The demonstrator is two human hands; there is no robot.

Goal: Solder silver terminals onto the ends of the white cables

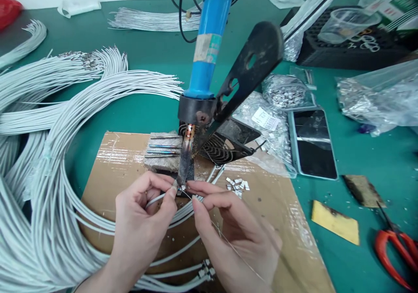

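A blue-handled soldering iron (210, 45) stands fixed in a black stand (248, 66), its tip (185, 162) pointing down over a taped cardboard sheet (124, 162). My left hand (143, 223) pinches a white wire (156, 199) with a small metal terminal at its end, right under the tip. My right hand (235, 236) pinches a thin strand of solder wire (228, 240) and holds its end to the same spot. Both hands are closed. A small heap of loose metal terminals (237, 185) lies just right of the tip.
Large bundles of white wires (48, 153) curve round the left side. Bags of metal parts (285, 92) and a phone (311, 143) lie to the right. Red scissors (395, 249) and a yellow sponge piece (335, 221) sit at the lower right on the green table (146, 110).
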